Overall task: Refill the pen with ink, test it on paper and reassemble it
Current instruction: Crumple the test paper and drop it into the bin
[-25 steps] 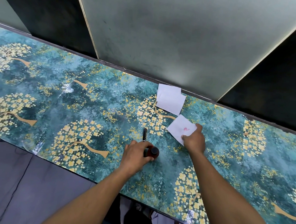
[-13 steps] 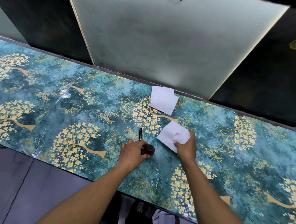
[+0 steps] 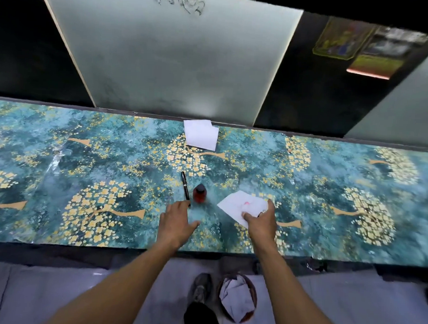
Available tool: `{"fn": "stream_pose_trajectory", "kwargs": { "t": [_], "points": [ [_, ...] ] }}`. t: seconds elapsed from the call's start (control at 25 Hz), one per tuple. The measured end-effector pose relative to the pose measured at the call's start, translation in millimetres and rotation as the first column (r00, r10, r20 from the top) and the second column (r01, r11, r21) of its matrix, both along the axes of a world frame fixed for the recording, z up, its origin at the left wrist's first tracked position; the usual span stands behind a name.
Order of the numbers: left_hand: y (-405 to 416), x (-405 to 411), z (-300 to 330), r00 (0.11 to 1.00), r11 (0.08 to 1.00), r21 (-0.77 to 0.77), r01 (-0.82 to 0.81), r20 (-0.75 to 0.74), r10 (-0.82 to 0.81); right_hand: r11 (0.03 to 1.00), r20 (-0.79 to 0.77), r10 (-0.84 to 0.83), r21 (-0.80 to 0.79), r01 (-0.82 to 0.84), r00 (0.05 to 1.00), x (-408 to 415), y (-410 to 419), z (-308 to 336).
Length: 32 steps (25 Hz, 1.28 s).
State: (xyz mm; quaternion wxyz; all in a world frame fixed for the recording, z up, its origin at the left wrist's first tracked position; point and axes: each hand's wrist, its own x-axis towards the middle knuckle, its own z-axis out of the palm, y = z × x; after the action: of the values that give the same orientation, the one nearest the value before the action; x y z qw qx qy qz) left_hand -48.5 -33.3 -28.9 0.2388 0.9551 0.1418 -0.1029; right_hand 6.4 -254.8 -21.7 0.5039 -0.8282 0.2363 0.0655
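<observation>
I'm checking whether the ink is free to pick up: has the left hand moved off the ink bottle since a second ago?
Yes. The left hand has drawn back toward the table's near edge; the ink bottle stands uncovered beside the pen.

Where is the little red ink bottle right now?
The red ink bottle stands upright near the middle of the table, just right of the black pen, between the left hand and the stained paper.

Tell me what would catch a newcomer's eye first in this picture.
The table with its teal cover of golden trees fills the middle of the view. At its centre a small red ink bottle stands just right of a black pen. The right hand grips a white paper with a pink stain, while the left hand lies open near the pen.
</observation>
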Motion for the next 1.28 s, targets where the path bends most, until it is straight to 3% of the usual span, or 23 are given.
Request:
{"fn": "stream_pose_trajectory", "kwargs": {
  "t": [0.32,0.64,0.84,1.04,1.28],
  "points": [
    [-17.1,-99.6,-19.3,0.985,0.985,-0.05,0.167,-0.033,-0.169,0.969,-0.059,-0.179,0.163,0.186,0.982,-125.4,-16.0,-18.7],
    [-58.9,-149.3,-55.3,0.941,0.945,-0.037,0.325,-0.091,-0.327,0.914,-0.186,-0.377,0.083,0.397,0.907,-193.3,-65.8,-61.2],
    [-104.4,-150.4,-126.8,0.887,0.901,-0.033,0.433,-0.164,-0.433,0.89,-0.317,-0.423,0.035,0.456,0.849,-214.7,-115.4,-157.0],
    [-155.2,-144.7,-249.3,0.832,0.862,-0.09,0.5,-0.228,-0.506,0.899,-0.381,-0.393,0.031,0.436,0.837,-221.1,-162.7,-286.2],
    [-180.4,-136.6,-405.5,0.724,0.731,0.007,0.682,-0.144,-0.674,0.966,-0.318,-0.205,0.086,0.243,0.926,-210.8,-186.7,-430.9]
  ]
}}
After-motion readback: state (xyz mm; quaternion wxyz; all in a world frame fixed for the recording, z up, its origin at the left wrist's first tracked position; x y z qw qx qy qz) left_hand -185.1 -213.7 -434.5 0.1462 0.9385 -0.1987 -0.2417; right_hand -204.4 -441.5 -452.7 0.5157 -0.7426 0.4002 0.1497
